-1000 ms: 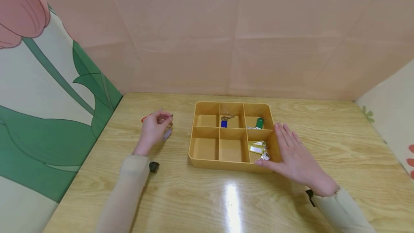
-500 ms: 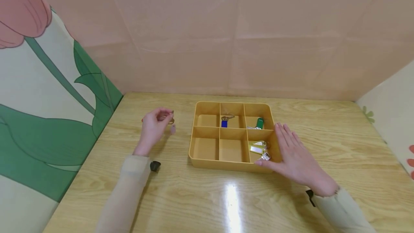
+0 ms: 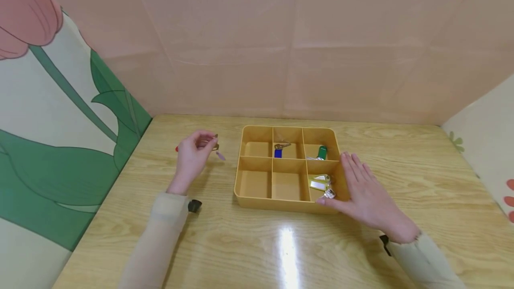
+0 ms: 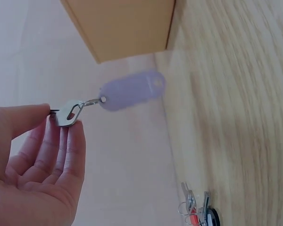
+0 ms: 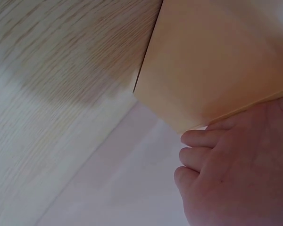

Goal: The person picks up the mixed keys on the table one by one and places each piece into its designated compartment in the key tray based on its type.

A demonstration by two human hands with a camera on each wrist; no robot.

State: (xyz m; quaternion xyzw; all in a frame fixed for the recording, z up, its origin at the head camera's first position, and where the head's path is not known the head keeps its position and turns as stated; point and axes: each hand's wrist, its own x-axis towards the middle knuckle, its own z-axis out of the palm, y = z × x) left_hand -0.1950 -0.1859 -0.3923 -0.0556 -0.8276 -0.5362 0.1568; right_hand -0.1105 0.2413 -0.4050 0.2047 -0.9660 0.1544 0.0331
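My left hand (image 3: 192, 157) pinches a key (image 4: 67, 114) between thumb and fingertips, above the table and left of the yellow divided box (image 3: 277, 204). From the key's ring hangs a pale purple key tag (image 4: 132, 90). My right hand (image 3: 367, 195) rests along the box's right side with fingers straight, its thumb on the front rim. Inside the box, a key with a blue tag (image 3: 278, 153) lies in the back middle compartment. One with a green tag (image 3: 322, 152) is at back right, and keys with yellow-rimmed tags (image 3: 318, 185) lie at front right.
More keys (image 4: 205, 212), with a bit of red and black, lie on the table beyond my left hand. In the head view only a red end (image 3: 177, 149) shows beside the hand. A pink wall covering (image 3: 225, 57) stands behind the wooden table (image 3: 225, 244).
My left hand has risen slightly and shifted a little right, lifting the key so its purple tag swings free of the table. The right hand and the box have stayed put.
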